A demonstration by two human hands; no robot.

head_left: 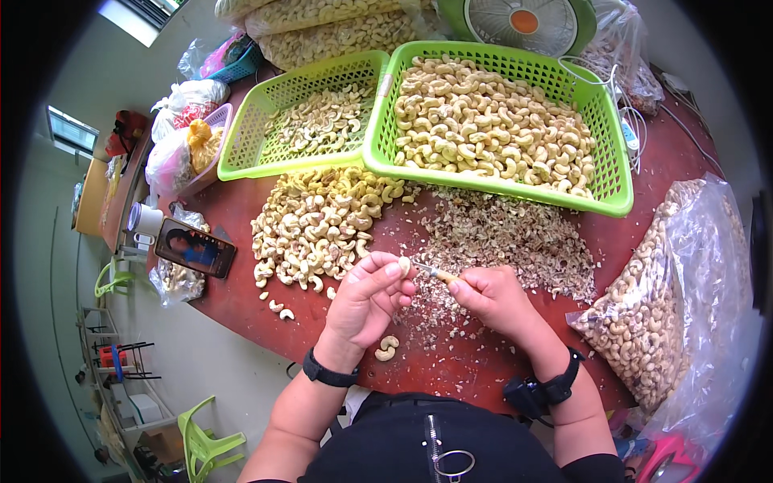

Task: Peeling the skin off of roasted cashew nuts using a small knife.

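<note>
My left hand [366, 294] pinches a single cashew nut [404, 264] between thumb and fingertips. In my right hand [493, 296] is a small knife [439, 274] with a light wooden handle, its thin blade pointing left and reaching the nut. Just beyond my left hand lies a heap of cashews [314, 229] on the red table [266, 310]. Past my right hand spreads a pile of brownish peeled skins and crumbs [515, 237]. A couple of cashews [386, 348] lie beside my left wrist, near the table's front edge.
A green basket [620, 181] full of cashews stands at the back, beside a yellow-green basket [233, 165] holding fewer. On the right sits a clear plastic bag of cashews [652, 314]. A phone [195, 247] leans at the left edge; a fan [523, 22] stands behind.
</note>
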